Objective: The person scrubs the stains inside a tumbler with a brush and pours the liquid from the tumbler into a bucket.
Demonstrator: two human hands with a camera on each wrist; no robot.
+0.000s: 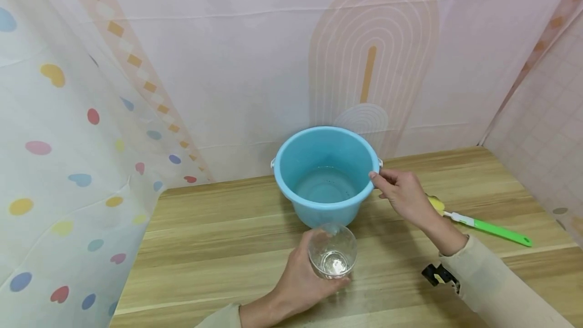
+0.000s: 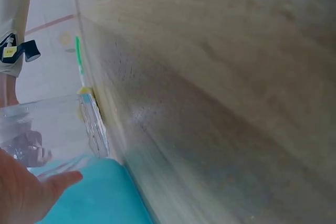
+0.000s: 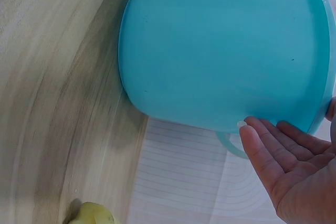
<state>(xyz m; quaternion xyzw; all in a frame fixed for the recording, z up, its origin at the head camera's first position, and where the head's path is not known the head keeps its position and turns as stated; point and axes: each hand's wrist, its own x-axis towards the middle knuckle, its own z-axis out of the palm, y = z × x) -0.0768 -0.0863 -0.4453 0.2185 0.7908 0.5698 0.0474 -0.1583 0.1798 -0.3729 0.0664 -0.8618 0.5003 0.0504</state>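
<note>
My left hand (image 1: 300, 280) grips a clear cup (image 1: 331, 247), its fingers and thumb round the sides. A little liquid shows at the cup's bottom. The cup stands close in front of a light blue bucket (image 1: 321, 212) and overlaps its lower wall in the head view. Shallow water (image 1: 327, 186) covers the bucket's floor. At the bucket's right side my right hand (image 1: 405, 197) pinches the rim, thumb over the top edge. Its other fingers (image 3: 273, 148) lie along the outer wall below the rim, as the right wrist view shows.
To the right lies a brush with a green handle (image 1: 501, 232) and a yellow head (image 1: 436, 203), partly behind the right wrist. Water drops (image 2: 137, 114) wet the wooden tabletop (image 1: 205, 247). Patterned curtains (image 1: 227, 75) hang behind and at both sides.
</note>
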